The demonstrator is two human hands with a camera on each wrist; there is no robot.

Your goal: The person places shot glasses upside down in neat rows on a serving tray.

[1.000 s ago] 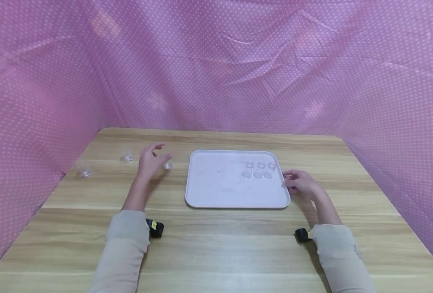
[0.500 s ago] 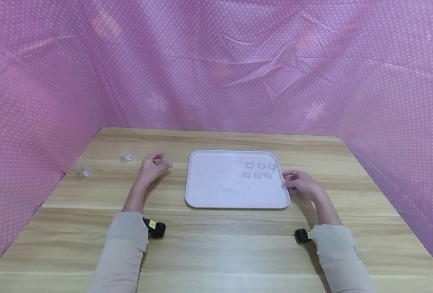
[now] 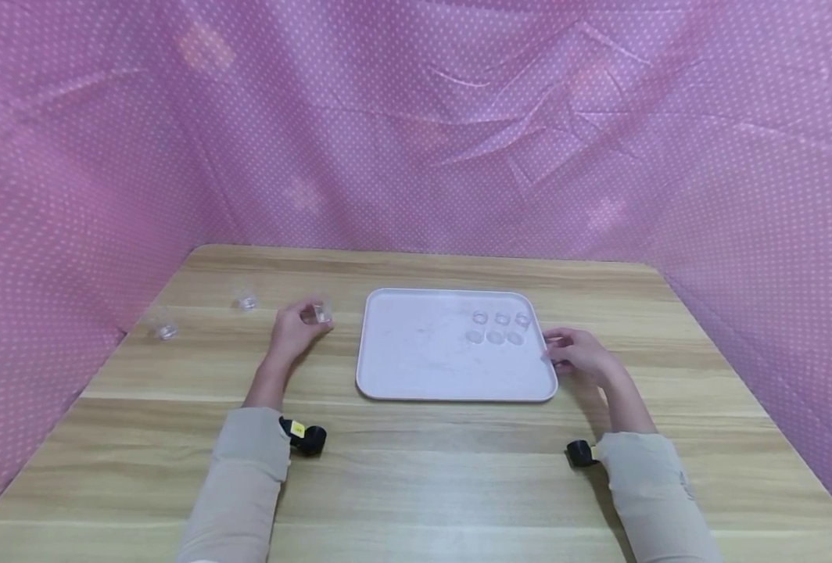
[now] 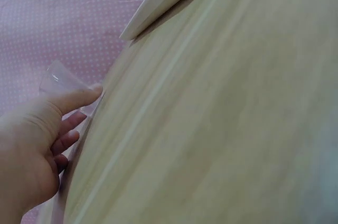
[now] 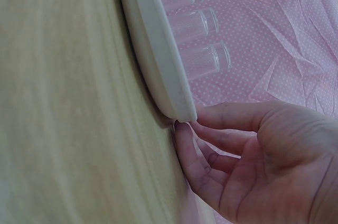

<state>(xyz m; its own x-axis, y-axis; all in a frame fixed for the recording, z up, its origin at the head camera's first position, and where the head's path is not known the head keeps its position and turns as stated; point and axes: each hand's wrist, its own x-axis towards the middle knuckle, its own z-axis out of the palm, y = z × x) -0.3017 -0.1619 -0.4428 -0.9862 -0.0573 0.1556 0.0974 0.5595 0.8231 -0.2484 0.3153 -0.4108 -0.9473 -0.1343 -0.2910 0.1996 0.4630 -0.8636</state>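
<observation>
We are cataloguing: one clear glass [image 3: 323,313] — left hand [image 3: 293,332] pinching it; one white tray [image 3: 416,363] — right hand [image 3: 576,350] pinching its edge; three inverted glasses [image 5: 195,26] standing aboard; two tabletop [image 3: 444,485] glasses [image 3: 246,302].

I've got the left hand [image 3: 292,332] here, left of the tray [image 3: 416,360], thumb and fingers curled into a pinch; my right hand [image 3: 578,349] grips the tray's right edge, thumb [image 5: 232,115] at the lip, a finger [image 5: 186,147] tucked beneath it.
</observation>
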